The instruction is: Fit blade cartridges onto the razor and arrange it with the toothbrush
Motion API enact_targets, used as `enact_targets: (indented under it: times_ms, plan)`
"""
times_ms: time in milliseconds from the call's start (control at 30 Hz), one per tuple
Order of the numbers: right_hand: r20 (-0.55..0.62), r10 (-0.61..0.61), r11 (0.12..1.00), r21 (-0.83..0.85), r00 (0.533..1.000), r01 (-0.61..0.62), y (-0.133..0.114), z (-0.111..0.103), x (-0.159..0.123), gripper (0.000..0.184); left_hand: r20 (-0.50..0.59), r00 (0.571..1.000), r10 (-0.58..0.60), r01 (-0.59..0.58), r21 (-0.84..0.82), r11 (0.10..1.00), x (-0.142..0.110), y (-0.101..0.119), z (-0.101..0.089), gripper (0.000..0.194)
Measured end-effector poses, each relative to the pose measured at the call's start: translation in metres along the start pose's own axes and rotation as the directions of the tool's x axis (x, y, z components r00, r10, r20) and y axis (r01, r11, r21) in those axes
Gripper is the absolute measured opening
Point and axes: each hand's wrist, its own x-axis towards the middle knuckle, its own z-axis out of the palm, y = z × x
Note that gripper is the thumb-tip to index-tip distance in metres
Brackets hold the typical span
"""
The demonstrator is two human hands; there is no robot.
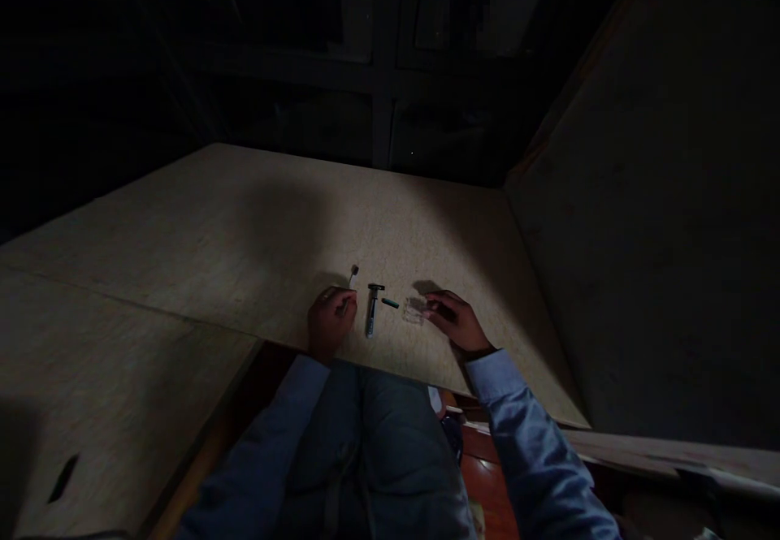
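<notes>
My left hand [332, 318] is closed around the lower part of a toothbrush [354, 272], whose small dark head and pale thin neck stick out past the fingers. Just right of that hand lies a razor [372, 313], its dark head pointing away from me. A short green-and-black piece [390, 303], too small to name, rests beside the razor. Farther right, a clear plastic case [413, 311] sits on the tabletop. Curled fingers of my right hand [456, 321] pinch its right edge.
The pale stone-like tabletop [390, 223] stretches away to a dark window [383, 77]. A wall [658, 239] closes off the right side. Nearer left, a second surface [122, 378] has a small dark slot [63, 478]. My legs [378, 451] are under the front edge.
</notes>
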Motion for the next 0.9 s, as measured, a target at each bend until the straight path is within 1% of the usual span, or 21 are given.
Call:
enact_targets:
  times_ms: [67, 133, 200, 300, 367, 433, 467, 533, 600, 733, 900]
  plan:
    - [-0.042, 0.014, 1.000, 0.011, 0.999, -0.014, -0.003, -0.002, -0.001, 0.031, 0.078, 0.990, 0.120, -0.122, 0.028, 0.992, -0.001, 0.015, 0.005, 0.016]
    - [-0.078, 0.024, 1.000, 0.009, 0.997, -0.023, -0.006, -0.003, -0.002, 0.027, 0.163, 0.956, 0.243, -0.251, 0.030, 0.968, 0.001, 0.028, 0.013, 0.017]
    - [-0.115, 0.029, 1.000, 0.001, 0.993, -0.029, -0.008, -0.005, -0.002, 0.026, 0.256, 0.917, 0.305, -0.328, 0.050, 0.943, 0.006, 0.037, 0.021, 0.019]
    - [-0.165, 0.040, 0.999, -0.016, 0.985, -0.043, -0.008, -0.007, -0.002, 0.025, 0.416, 0.851, 0.320, -0.396, 0.110, 0.912, 0.019, 0.042, 0.029, 0.021]
    - [-0.181, 0.057, 0.998, -0.029, 0.982, -0.063, -0.006, -0.008, -0.002, 0.025, 0.529, 0.793, 0.304, -0.428, 0.127, 0.895, 0.028, 0.041, 0.032, 0.015]
    - [-0.180, 0.072, 0.996, -0.041, 0.981, -0.080, -0.003, -0.008, -0.002, 0.025, 0.611, 0.739, 0.285, -0.446, 0.126, 0.886, 0.037, 0.040, 0.033, 0.010]
    - [-0.174, 0.076, 0.995, -0.044, 0.982, -0.085, -0.001, -0.009, -0.002, 0.025, 0.639, 0.717, 0.278, -0.454, 0.126, 0.882, 0.040, 0.040, 0.034, 0.011]
    - [-0.159, 0.080, 0.995, -0.047, 0.984, -0.089, 0.000, -0.009, -0.002, 0.024, 0.672, 0.690, 0.270, -0.472, 0.135, 0.871, 0.045, 0.040, 0.035, 0.014]
    - [-0.145, 0.084, 0.995, -0.048, 0.986, -0.091, 0.001, -0.008, -0.002, 0.024, 0.688, 0.677, 0.261, -0.491, 0.158, 0.856, 0.049, 0.041, 0.037, 0.015]
    - [-0.140, 0.080, 0.995, -0.041, 0.987, -0.086, 0.002, -0.007, -0.002, 0.024, 0.708, 0.662, 0.247, -0.521, 0.198, 0.830, 0.050, 0.046, 0.040, 0.015]
    - [-0.157, 0.067, 0.997, -0.029, 0.985, -0.073, 0.005, -0.006, -0.003, 0.023, 0.730, 0.641, 0.236, -0.529, 0.198, 0.826, 0.046, 0.048, 0.039, 0.014]
